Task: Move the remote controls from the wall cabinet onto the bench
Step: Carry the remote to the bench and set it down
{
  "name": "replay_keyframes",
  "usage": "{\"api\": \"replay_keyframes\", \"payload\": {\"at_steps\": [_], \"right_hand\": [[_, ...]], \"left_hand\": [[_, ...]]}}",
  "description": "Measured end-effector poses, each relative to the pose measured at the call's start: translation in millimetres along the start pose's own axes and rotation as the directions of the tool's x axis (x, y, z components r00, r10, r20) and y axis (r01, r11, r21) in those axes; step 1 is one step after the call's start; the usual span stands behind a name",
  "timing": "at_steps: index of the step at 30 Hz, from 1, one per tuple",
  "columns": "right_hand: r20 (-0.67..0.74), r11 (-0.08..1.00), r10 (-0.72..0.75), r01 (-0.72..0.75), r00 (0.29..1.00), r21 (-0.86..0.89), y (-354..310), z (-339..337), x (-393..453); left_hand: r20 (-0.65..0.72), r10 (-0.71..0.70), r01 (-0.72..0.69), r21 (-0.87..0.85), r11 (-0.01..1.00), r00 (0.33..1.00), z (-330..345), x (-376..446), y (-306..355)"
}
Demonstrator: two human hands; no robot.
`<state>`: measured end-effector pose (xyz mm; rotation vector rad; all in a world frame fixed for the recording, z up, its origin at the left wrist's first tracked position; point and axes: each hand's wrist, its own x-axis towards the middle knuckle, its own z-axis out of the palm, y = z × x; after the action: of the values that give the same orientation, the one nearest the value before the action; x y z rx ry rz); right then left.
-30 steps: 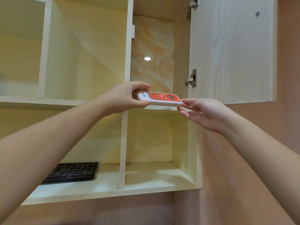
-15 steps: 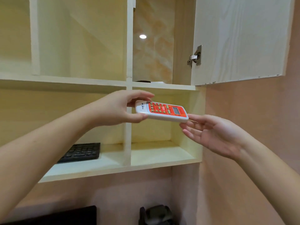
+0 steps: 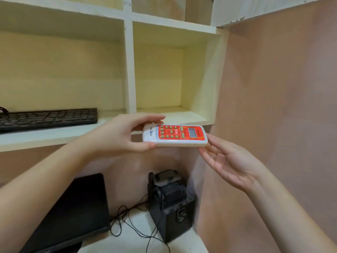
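Wall cabinet (image 3: 130,70) fills the upper view: pale open compartments, a door edge at top right. The lower right compartment looks bare. The lower left one holds a black keyboard (image 3: 49,117) lying flat on its shelf. I see no other remote in the compartments that show; the upper ones are cut off by the frame, so I cannot say whether more wait there.

Below the cabinet, the bench (image 3: 138,241) shows as a white patch of surface against the pink wall. On it: a dark flat panel (image 3: 73,214) leaning at left, a black box-shaped device (image 3: 171,201) near the corner, and thin black cables (image 3: 131,221) looped between them. No remote lies on the bench as far as I can see.

My left hand (image 3: 120,136) grips the near end of the remote (image 3: 175,136), thumb underneath, fingers over the top edge. Hold looks firm. The remote is out of the cabinet, in the air just below the bottom shelf, roughly level, orange face and small screen up.

My right hand (image 3: 231,165) is open, palm up, fingertips touching the remote's far end from below. It supports but does not clasp.

Judgement: one remote is lifted out, not yet set down. What remains is lowering it to the white patch, clear of the cables, then checking the upper compartments.
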<state>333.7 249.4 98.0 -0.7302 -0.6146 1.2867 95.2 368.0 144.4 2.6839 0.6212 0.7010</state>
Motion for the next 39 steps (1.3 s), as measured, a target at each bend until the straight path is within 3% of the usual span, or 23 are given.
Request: {"api": "replay_keyframes", "payload": {"at_steps": [4, 12, 19, 28, 39], "right_hand": [[0.009, 1.000, -0.025, 0.025, 1.000, 0.001, 12.2, -13.1, -10.7], [0.052, 0.969, -0.161, 0.168, 0.985, -0.182, 14.7, -41.7, -27.1], [0.132, 0.927, -0.130, 0.168, 0.983, -0.336, 7.0, -83.2, -39.0], [0.240, 0.904, -0.080, 0.172, 0.967, -0.392, -23.8, -146.0, -44.4], [0.501, 0.887, 0.114, 0.140, 0.858, -0.441, -2.9, -147.1, -48.1]], "left_hand": [[0.005, -0.011, 0.011, -0.064, 0.998, 1.000, 19.0, -8.2, -1.0], [-0.003, -0.065, 0.062, -0.204, 0.977, 0.998, 41.6, -5.7, 18.6], [-0.027, -0.146, 0.138, -0.197, 0.971, 0.989, 71.6, -1.7, 49.5], [-0.056, -0.307, 0.288, -0.222, 0.931, 0.950, 125.8, 5.4, 104.8], [-0.182, -0.524, 0.513, -0.108, 0.852, 0.832, 137.5, -61.3, 158.2]]}}
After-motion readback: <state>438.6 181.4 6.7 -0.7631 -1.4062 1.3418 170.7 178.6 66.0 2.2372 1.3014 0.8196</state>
